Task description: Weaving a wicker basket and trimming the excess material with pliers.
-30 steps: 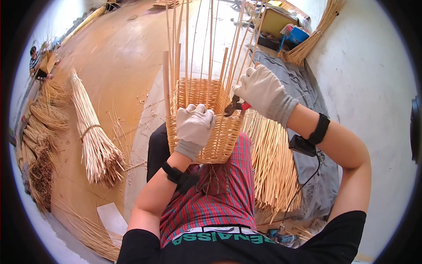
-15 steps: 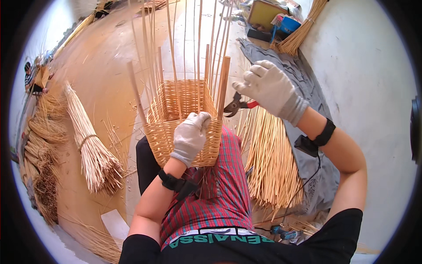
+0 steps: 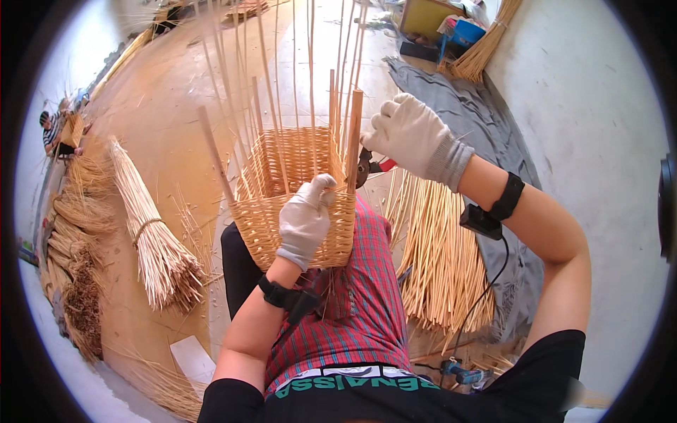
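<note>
A half-woven wicker basket point(image 3: 282, 204) rests on my lap, with thick corner posts and tall thin stakes rising from it. My left hand point(image 3: 305, 222), in a whitish work glove, is closed at the front rim, thumb uppermost; the fingertips are partly hidden. My gloved right hand point(image 3: 416, 137) is closed around red-handled pruning shears point(image 3: 364, 168) beside the basket's right front corner post point(image 3: 355, 141). The dark jaws of the shears are partly behind that post, so I cannot see whether they touch a stake.
A tied bundle of pale rods point(image 3: 151, 233) lies on the floor at left. Loose rods point(image 3: 444, 261) lie at right, next to a grey cloth point(image 3: 458, 106). Heaped wicker point(image 3: 77, 254) lines the left wall, where another person point(image 3: 51, 130) sits. A blue container point(image 3: 465, 32) stands far right.
My right hand has moved left with the shears, bringing their jaws from beside the right corner post to partly behind it. My left hand stays at the front rim.
</note>
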Demonstrator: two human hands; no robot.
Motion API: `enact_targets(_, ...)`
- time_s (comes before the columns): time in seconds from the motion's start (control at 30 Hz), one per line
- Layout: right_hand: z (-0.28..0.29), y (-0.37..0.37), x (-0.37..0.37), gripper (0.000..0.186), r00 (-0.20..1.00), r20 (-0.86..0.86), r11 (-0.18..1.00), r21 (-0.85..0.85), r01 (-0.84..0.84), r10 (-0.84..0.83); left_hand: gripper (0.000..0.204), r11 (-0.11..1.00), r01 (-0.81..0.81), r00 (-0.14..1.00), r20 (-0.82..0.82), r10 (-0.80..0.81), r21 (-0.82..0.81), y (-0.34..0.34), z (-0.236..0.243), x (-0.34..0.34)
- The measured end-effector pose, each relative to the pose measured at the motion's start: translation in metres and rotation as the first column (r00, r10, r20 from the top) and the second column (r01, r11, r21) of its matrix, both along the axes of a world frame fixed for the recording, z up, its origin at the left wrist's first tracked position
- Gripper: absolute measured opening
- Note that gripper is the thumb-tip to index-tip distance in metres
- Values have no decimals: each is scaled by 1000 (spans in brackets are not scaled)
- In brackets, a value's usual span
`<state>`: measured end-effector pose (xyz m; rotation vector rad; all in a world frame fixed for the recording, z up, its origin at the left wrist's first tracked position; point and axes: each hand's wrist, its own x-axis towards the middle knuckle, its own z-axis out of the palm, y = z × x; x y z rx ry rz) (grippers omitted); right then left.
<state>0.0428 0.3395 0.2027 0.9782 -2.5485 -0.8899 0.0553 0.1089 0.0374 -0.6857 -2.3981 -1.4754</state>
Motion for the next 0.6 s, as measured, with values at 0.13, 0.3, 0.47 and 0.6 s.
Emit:
enact_targets(0.13,-9,7,3,8,979,-119,981,-81,-175,165,27,999,34,998,-50,-34,-11,-1,-2,-2)
enact_targets(0.3,10,9,13,15,993,112,999,-26,46,-43,25,995,88,995,-54,-85,55,-15,-1,-5)
enact_targets(0.47,-24,66,25,27,998,26,906,-418,64,-58,36,967,251,951,195,-239,-40,-58,12,-4)
enact_targets(0.6,-102,57,40,30,779,625,-213,-769,603,-52,33,964,255,956,167,-241,-74,-117,58,38)
